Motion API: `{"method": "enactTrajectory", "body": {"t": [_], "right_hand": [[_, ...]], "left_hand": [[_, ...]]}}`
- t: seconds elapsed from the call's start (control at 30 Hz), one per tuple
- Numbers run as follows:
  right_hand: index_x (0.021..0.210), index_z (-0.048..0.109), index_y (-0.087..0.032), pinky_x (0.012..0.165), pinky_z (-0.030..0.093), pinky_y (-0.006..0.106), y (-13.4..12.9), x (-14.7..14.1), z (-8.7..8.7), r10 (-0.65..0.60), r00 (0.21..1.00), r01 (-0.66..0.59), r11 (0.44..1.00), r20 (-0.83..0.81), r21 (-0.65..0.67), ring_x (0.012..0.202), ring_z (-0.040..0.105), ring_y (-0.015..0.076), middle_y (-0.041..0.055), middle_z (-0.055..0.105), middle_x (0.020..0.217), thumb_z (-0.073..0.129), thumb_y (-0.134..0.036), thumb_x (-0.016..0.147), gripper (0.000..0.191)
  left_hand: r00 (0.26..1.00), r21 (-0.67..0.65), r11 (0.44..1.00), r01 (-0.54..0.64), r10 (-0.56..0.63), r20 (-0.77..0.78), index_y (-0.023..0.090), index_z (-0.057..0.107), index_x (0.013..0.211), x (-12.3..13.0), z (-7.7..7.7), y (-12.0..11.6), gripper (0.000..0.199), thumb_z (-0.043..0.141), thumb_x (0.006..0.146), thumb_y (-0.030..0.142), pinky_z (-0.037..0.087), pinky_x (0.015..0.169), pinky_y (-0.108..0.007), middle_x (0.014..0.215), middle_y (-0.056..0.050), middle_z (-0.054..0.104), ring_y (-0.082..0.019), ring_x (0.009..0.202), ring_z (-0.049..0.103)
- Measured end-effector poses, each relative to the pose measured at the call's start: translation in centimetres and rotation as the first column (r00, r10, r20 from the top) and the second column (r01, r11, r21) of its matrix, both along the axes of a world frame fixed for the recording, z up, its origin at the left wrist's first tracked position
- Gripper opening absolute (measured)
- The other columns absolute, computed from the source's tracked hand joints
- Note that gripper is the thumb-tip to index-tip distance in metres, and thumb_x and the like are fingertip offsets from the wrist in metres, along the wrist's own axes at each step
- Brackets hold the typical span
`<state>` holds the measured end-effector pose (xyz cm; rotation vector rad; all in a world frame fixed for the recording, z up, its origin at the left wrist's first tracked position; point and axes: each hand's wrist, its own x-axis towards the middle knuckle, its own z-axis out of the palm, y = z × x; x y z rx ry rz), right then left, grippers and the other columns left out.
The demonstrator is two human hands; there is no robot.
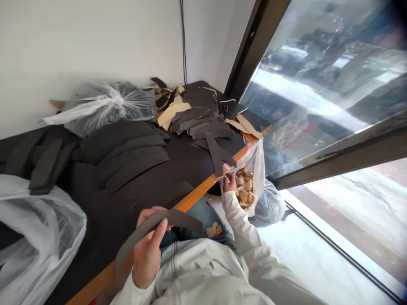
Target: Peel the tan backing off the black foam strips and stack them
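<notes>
A long curved dark grey strip [184,220] is pinched in my left hand [149,250], thumb on top and fingers beneath, over the table's front edge. My right hand [229,183] is farther off at the orange table edge, beside the mouth of a clear plastic bag [259,159] that hangs there with curled tan pieces [244,190] inside. Its fingers are bent around something pale and small that I cannot make out. Just above that hand, a dark forked piece [216,154] lies at the table edge.
Stacks of dark cut pieces [127,148] and tan offcuts [173,111] cover the black table [187,165]. A tied plastic bag [117,101] lies by the wall, an open one [47,237] at left. Window frame [333,152] at right; another filled bag [270,205] sits below.
</notes>
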<state>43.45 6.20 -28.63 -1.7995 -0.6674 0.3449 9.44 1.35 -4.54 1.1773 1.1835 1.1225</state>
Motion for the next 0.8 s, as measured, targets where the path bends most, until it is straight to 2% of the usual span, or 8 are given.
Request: {"method": "enactTrajectory", "body": {"t": [0.17,0.43,0.67,0.8], "right_hand": [[0.115,0.059,-0.015,0.084,0.054,0.04,-1.3,1.5,0.3,-0.062,0.998,0.063,0.996,0.013,-0.064,0.097,0.062,0.0184,0.007,0.062,0.113,0.058,-0.037,0.092,0.032],[0.117,0.058,-0.015,0.084,0.054,0.04,-1.5,2.9,2.1,-0.168,0.984,0.171,0.984,0.052,-0.049,0.098,0.062,0.0186,0.0074,0.061,0.114,0.058,-0.037,0.092,0.033],[0.114,0.059,-0.015,0.084,0.054,0.04,-1.7,2.5,4.2,-0.251,0.959,0.258,0.965,0.13,-0.038,0.098,0.062,0.0186,0.007,0.062,0.113,0.058,-0.037,0.092,0.032],[0.114,0.059,-0.015,0.083,0.053,0.039,-2.3,2.1,6.6,-0.33,0.928,0.326,0.944,0.175,0.051,0.095,0.062,0.0179,0.0065,0.062,0.111,0.058,-0.038,0.092,0.032]], "left_hand": [[0.999,0.017,0.999,0.027,-0.028,0.031,0.023,0.056,0.091,0.2,-0.1,0.1,0.013,0.06,0.089,0.035,0.052,0.066,-0.021,0.095,0.001,0.057,-0.012,0.075,0.056],[0.999,-0.011,1.0,0.024,-0.023,0.04,0.023,0.056,0.093,0.2,-0.3,-0.1,0.014,0.059,0.09,0.035,0.053,0.067,-0.022,0.096,-0.001,0.056,-0.014,0.082,0.057],[0.999,0.0,1.0,0.024,-0.024,0.036,0.021,0.056,0.091,0.2,0.0,-0.2,0.015,0.06,0.089,0.035,0.053,0.067,-0.024,0.097,-0.002,0.056,-0.015,0.081,0.057],[0.998,-0.006,1.0,0.006,-0.005,0.057,0.021,0.056,0.091,0.4,-0.1,-0.2,0.014,0.061,0.089,0.034,0.053,0.066,-0.024,0.097,-0.001,0.058,-0.014,0.077,0.057]]}}
